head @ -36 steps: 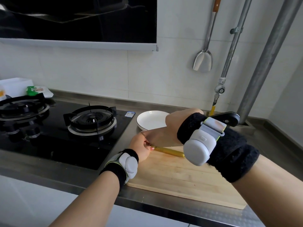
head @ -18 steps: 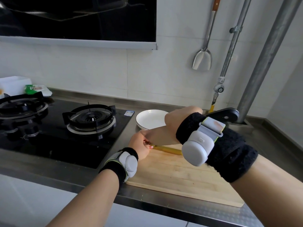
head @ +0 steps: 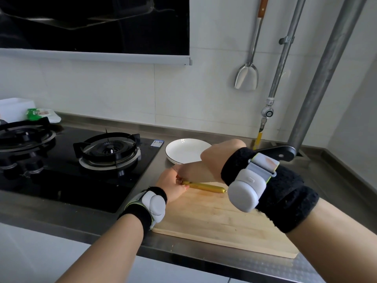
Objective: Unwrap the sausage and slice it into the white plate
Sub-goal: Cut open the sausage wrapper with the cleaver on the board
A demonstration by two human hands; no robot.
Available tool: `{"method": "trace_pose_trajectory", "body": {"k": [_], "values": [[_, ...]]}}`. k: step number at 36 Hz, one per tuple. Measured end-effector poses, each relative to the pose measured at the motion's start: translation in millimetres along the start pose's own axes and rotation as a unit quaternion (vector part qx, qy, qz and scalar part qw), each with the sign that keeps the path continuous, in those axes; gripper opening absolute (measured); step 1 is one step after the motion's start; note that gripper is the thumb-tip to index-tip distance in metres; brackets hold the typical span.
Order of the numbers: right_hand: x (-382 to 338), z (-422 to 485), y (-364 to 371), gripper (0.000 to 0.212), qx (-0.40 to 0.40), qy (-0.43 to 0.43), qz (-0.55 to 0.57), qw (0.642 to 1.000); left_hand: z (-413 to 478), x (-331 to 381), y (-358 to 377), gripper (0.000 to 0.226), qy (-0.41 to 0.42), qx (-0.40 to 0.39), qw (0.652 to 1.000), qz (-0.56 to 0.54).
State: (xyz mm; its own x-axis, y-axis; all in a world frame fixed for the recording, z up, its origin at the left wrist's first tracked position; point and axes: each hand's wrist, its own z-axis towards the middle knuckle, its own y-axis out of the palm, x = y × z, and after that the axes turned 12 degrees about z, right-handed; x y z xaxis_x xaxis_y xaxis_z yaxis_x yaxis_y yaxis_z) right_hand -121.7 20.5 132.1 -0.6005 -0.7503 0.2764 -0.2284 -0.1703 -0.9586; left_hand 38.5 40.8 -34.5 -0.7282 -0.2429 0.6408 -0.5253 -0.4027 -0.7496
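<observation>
there, at the far left corner of the wooden cutting board (head: 214,221): left hand (head: 170,185), fingers curled round the left end of the sausage (head: 204,186) and pinching it, one red-nailed fingertip tucked beneath. reaching across from the right, right hand (head: 206,165), back upward, fingers stretched long to that same end and meeting the left hand there. can't tell whether pinching the wrapper or merely touching, the tips being hidden. black bands with white devices on both wrists.

sausage still in its yellow wrapper, lying on the board along the far edge, reddish tip pointing right. behind the right wrist, a black handle (head: 283,153) with a rivet, the rest of it covered.

just beyond the hands, off the board and on the steel surface (head: 336,180): white plate (head: 183,154), thin dark rim, only its smooth white well on show, near right edge hidden by the right hand.

left of the plate, black glass gas hob (head: 61,176) with two burners. at the far left, a white box (head: 16,107), contents out of sight, and a green-and-white packet (head: 39,115) beside it. on the tiled wall, a hanging metal spatula (head: 246,76) and grey pipes.
</observation>
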Motion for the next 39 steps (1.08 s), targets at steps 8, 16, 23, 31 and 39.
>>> {"method": "trace_pose_trajectory", "body": {"k": [8,16,23,31,39], "values": [[8,3,10,0.066,0.005,-0.052,0.045,0.998,-4,2,-1,0.055,0.012,0.001,1.0,-0.008],[6,5,12,0.032,0.051,-0.039,-0.002,0.998,-6,4,-2,0.046,-0.024,-0.001,1.0,-0.008],[5,2,7,0.016,0.032,-0.017,-0.02,0.999,-7,5,-3,0.02,-0.019,0.009,1.0,0.014],[-7,1,12,0.025,0.055,-0.001,-0.017,0.998,-6,4,-3,0.027,-0.026,0.01,1.0,-0.007],[-1,-3,8,0.026,0.044,-0.005,-0.021,0.999,-5,3,-1,0.032,-0.027,0.001,1.0,-0.003]]}}
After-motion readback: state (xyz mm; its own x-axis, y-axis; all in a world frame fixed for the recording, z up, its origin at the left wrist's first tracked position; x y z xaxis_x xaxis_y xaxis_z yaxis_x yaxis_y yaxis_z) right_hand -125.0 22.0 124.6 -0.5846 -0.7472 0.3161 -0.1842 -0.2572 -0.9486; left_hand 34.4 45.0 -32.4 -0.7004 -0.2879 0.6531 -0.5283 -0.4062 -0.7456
